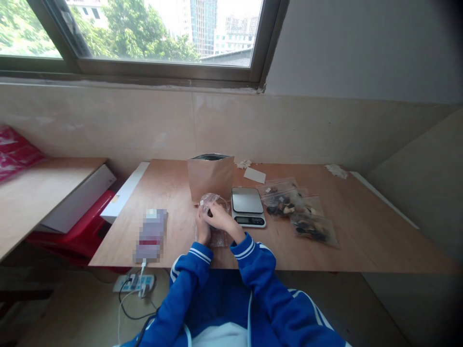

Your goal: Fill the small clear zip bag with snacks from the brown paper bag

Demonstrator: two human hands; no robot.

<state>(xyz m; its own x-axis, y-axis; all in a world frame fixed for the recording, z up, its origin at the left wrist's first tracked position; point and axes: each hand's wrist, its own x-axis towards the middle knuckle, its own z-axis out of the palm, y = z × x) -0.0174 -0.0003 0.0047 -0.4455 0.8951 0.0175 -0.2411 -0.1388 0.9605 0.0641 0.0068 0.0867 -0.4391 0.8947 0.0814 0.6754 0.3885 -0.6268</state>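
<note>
At the table's front middle, my left hand [203, 228] is closed around the side of a clear plastic bag [211, 197], which carries a small white label. My right hand [220, 216] reaches across to the bag's upper part with its fingers bent together. A small dark spot shows by those fingertips; what they hold is too small to make out. Another clear bag [219, 238] lies flat beneath my hands. Just behind stands a brown kraft paper pouch [210, 179] with its top open. Close to my right hand is a digital kitchen scale [247, 201] with nothing on its plate.
Several clear zip bags [314, 227] of dark and pale pieces lie right of the scale. A white card [254, 175] and crumpled scraps [336, 170] are farther back. At left lies a blurred-out phone-like object [151, 236], cabled to a power strip [133, 283] below the table.
</note>
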